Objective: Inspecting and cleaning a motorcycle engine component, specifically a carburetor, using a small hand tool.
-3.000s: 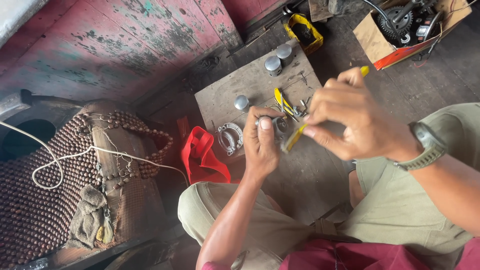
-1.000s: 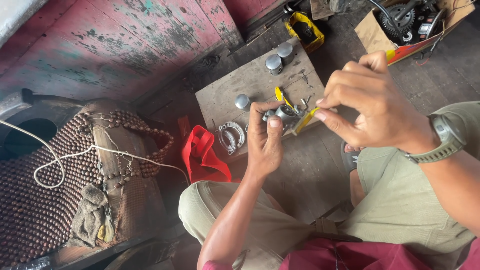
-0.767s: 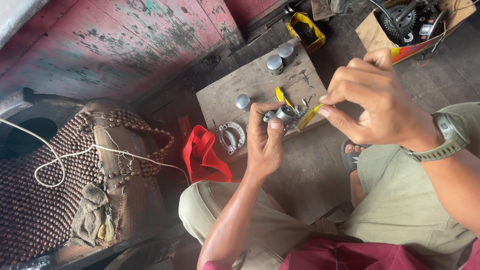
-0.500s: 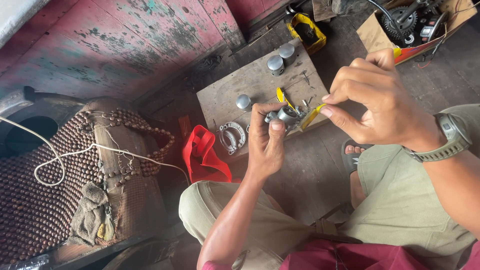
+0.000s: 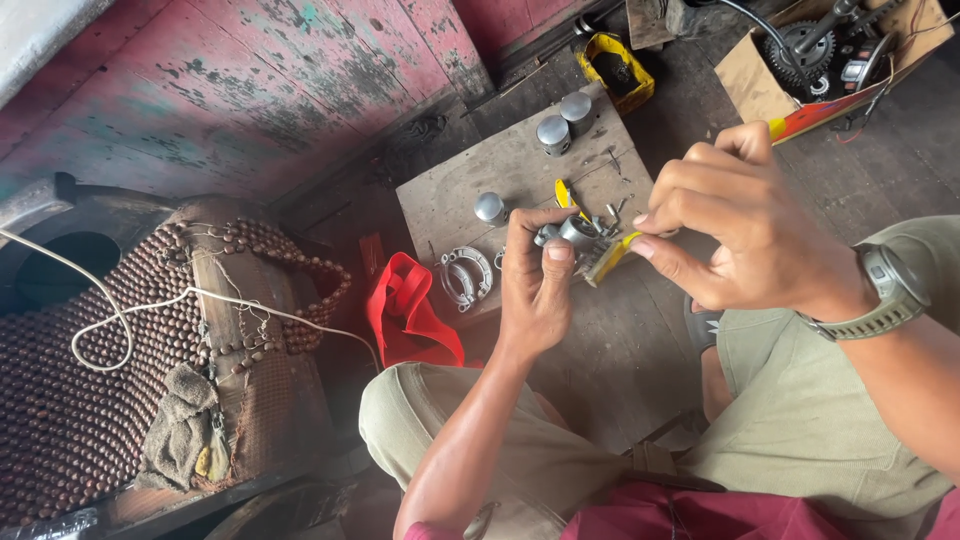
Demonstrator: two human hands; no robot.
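- Seat (image 5: 90, 400) with brown bead cover at left; white cord (image 5: 150, 310) and grey rag (image 5: 180, 435) lie on it.
- Board (image 5: 470, 185) serving as tabletop, on dark floor, carrying three metal caps (image 5: 553, 133), a ring-shaped part (image 5: 467, 277) and small screws.
- Cardboard box (image 5: 745, 75) of gears, upper right.
- Red strap (image 5: 408, 312) just beside the board's near edge.
- Right hand (image 5: 745, 235), watch at wrist, grip pinched on a yellow-handled tool (image 5: 607, 260) touching the part.
- Left hand (image 5: 535, 285), grip closed on a small metal part (image 5: 575, 232), held above the board's near edge.
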